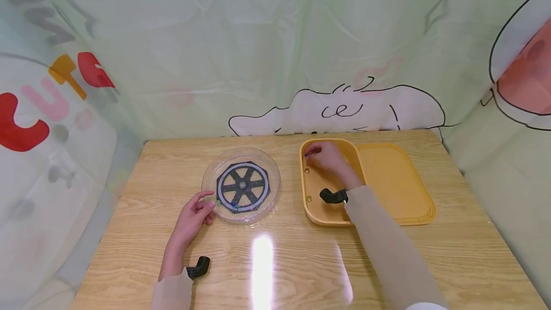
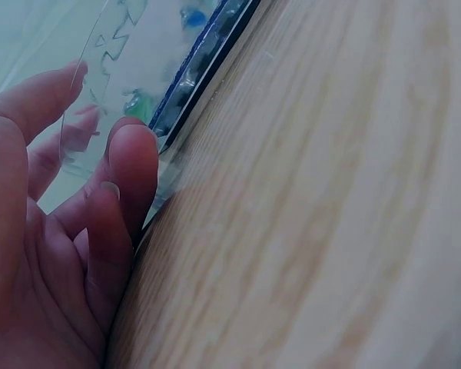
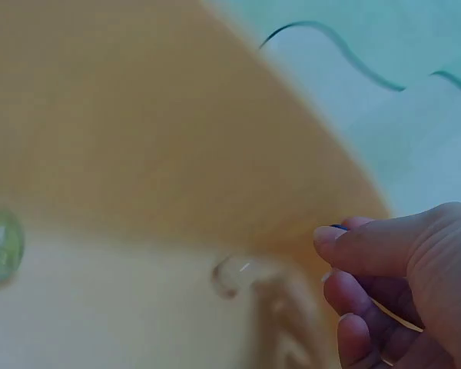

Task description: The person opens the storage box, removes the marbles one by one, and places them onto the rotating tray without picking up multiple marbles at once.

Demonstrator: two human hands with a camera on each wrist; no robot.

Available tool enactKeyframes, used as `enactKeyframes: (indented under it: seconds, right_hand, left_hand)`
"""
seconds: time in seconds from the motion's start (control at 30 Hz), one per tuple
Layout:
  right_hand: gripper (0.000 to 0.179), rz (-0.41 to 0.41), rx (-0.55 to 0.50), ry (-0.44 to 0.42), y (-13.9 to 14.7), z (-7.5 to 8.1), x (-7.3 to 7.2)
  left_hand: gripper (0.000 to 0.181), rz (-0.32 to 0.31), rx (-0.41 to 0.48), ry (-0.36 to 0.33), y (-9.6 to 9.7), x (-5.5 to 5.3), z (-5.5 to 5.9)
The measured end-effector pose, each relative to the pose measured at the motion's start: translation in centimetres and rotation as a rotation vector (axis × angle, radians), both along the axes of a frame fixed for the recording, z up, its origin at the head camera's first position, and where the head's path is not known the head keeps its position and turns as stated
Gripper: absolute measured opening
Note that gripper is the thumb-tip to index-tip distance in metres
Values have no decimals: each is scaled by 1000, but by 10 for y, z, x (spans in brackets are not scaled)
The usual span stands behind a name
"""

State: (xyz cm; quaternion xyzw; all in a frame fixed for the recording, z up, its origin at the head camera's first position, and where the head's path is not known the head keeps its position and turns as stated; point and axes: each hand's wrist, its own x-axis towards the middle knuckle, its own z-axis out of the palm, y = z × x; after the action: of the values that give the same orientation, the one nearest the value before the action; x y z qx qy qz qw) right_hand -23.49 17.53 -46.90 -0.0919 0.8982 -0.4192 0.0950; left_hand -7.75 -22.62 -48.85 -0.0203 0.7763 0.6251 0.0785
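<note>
One blue bead [image 1: 306, 154] is pinched in the right hand [image 1: 328, 158] in the yellow box [image 1: 320, 212]; the left hand [image 1: 191, 216], loosely spread, touches the dish [image 1: 275, 183].

Left sleeve [image 1: 173, 292]: plain beige cloth, ending above the wrist
Right sleeve [image 1: 389, 245]: matching beige, smooth and long
Left wrist camera [image 1: 200, 266]: black, elbow-shaped housing with small dots
Right wrist camera [image 1: 332, 196]: same black, bent form, rounded outer end
White edge [image 1: 426, 306]: curved, perhaps part of the clothing
</note>
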Motion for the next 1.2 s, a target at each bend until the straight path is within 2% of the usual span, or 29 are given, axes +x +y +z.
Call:
enactKeyframes:
  seconds: [0.13, 0.33, 0.57, 0.7, 0.87, 1.2]
  right_hand:
    - [15, -29, -55, -23, 1, 11, 1]
    - [17, -30, -62, 40, 2, 27, 6]
    - [20, -53, -101, 31, 0, 46, 16]
    - [20, -55, -92, 55, -3, 54, 21]
    - [20, -40, -85, 107, -8, 63, 27]
    - [17, -21, -119, 152, -22, 67, 39]
  left_hand:
    - [38, -3, 9, 8, 0, 0, 1]
    - [39, -8, 25, 12, 0, 0, 0]
    - [38, -1, 30, 7, 1, 1, 1]
    - [38, 0, 31, 4, 1, 1, 1]
    - [38, -1, 26, 10, 1, 1, 0]
    - [39, -3, 32, 12, 0, 1, 0]
